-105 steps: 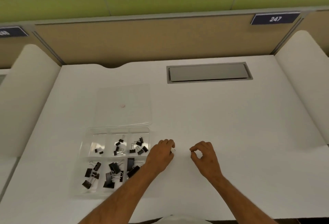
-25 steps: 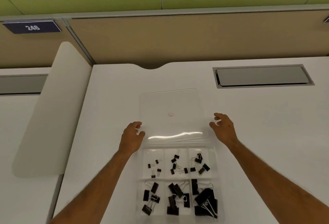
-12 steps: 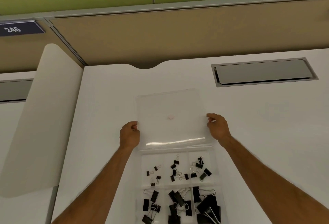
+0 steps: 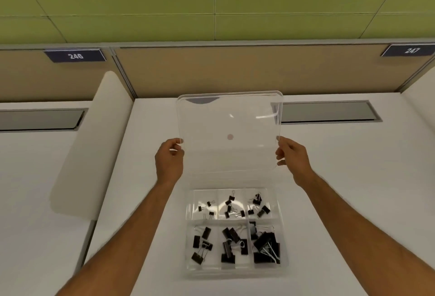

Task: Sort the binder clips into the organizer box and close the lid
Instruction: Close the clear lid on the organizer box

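A clear organizer box (image 4: 283, 244) with six compartments sits on the white desk close to me. Black binder clips (image 4: 229, 241) fill its compartments, small ones in the far row, larger ones in the near row. Its transparent lid (image 4: 229, 116) is tilted up off the desk, hinged at the box's far edge. My left hand (image 4: 169, 160) pinches the lid's left edge. My right hand (image 4: 290, 156) pinches its right edge.
The white desk (image 4: 353, 178) is bounded by a tan partition at the back. A grey cable hatch (image 4: 329, 111) lies in the desk to the back right. A curved white divider (image 4: 91, 145) separates the neighbouring desk on the left.
Both hands took hold of the lid's side edges and raised it from flat on the desk to a steep tilt. The view has also shifted upward.
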The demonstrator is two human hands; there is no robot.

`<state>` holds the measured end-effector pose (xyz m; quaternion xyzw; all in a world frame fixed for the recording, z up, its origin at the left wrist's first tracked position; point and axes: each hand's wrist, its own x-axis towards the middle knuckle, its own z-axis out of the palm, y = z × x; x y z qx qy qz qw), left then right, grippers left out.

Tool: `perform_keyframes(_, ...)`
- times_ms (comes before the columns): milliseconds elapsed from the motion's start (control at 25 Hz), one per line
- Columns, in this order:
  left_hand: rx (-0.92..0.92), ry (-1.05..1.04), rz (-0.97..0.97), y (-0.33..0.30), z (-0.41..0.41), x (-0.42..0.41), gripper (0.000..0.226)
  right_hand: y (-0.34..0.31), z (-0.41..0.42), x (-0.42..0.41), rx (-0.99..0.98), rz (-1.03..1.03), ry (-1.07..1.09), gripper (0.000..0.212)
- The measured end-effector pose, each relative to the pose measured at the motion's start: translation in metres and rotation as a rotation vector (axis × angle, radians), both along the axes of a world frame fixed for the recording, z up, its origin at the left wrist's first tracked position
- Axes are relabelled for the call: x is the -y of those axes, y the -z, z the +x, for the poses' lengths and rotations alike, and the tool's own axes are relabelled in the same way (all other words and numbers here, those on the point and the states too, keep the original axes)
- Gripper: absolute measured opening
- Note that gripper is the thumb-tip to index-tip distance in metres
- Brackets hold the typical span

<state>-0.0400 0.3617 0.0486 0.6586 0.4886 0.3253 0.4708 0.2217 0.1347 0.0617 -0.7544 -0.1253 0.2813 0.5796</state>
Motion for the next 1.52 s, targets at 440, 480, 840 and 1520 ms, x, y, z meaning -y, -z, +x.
perform_keyframes(440, 0.211, 0.064, 0.000, -0.030, -0.065, 0.082, 0.024, -0.035, -0.045, 0.081, -0.204, 0.198, -0.076, 0.046)
perform_keyframes(480, 0.257, 0.068, -0.024, -0.033, -0.069, 0.088, 0.024, -0.036, -0.046, 0.088, -0.197, 0.232, -0.118, 0.041)
perform_keyframes(840, 0.362, 0.082, -0.371, -0.059, -0.096, 0.161, 0.027, -0.056, -0.069, 0.149, -0.184, 0.191, -0.044, 0.023)
perform_keyframes(1520, -0.294, 0.131, -0.189, 0.057, -0.123, 0.208, 0.065, 0.070, -0.119, 0.190, 0.043, -0.317, -0.399, 0.079)
